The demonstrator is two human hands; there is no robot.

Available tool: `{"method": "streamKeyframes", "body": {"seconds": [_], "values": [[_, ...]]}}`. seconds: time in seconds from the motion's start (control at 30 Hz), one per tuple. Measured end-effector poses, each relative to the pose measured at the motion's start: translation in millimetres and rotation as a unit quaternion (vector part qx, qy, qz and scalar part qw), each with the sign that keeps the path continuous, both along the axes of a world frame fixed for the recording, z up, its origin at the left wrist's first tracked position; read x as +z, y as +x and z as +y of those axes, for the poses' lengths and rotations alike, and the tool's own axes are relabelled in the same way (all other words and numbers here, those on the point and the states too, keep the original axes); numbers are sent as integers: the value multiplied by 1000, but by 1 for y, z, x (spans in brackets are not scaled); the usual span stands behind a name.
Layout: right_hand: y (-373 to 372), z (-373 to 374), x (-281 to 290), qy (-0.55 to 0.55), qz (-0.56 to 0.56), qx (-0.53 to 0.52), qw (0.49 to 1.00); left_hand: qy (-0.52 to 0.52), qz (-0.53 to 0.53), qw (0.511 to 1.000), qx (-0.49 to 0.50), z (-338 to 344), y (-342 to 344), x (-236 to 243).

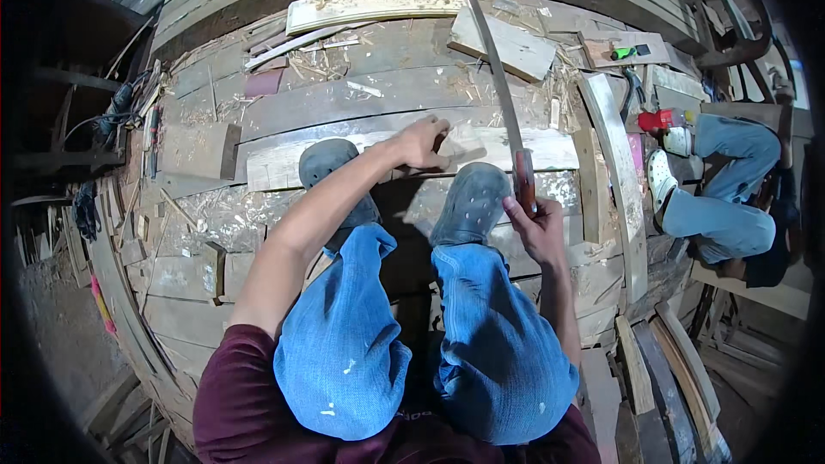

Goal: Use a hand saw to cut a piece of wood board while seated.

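My right hand (540, 230) grips the reddish handle of a long, narrow-bladed tool (494, 51). Its blade points up and away past the far edge of the view; whether it is a saw or a machete I cannot tell. Over a pale wooden plank (541, 148) my left hand (421, 143) is bent, thumb and fingers apart, beside a small light wood piece (465, 144). It seems to hold nothing. My grey clogs (471, 202) rest at the near edge of this plank, which lies crosswise in front of me.
Wood chips litter the board floor. Farther off lie a pale moulded board (374, 7) and a thick offcut (503, 45). A brown block (202, 151) stands left, a long board (614, 172) right. Another person's legs (726, 215) are at far right, near a red tool (660, 119).
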State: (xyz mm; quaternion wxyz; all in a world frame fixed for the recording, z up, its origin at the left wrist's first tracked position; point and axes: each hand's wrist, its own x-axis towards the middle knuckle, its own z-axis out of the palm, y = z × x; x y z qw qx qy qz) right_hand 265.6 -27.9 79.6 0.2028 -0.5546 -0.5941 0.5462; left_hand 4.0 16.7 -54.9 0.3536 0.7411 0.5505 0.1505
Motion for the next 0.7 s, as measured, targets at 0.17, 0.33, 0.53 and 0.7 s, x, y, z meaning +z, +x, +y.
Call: {"method": "streamKeyframes", "body": {"seconds": [0.17,0.33,0.53,0.7], "values": [[-6,6,7,-28,39,-5,999,0,168,983,-77,2,-15,9],[-6,6,23,-42,72,3,996,-76,253,955,-139,10,-3,38],[-6,-2,32,-74,130,21,988,29,330,933,-138,-20,3,34],[-5,-5,34,-54,88,49,993,115,280,943,-138,-23,-11,20]]}}
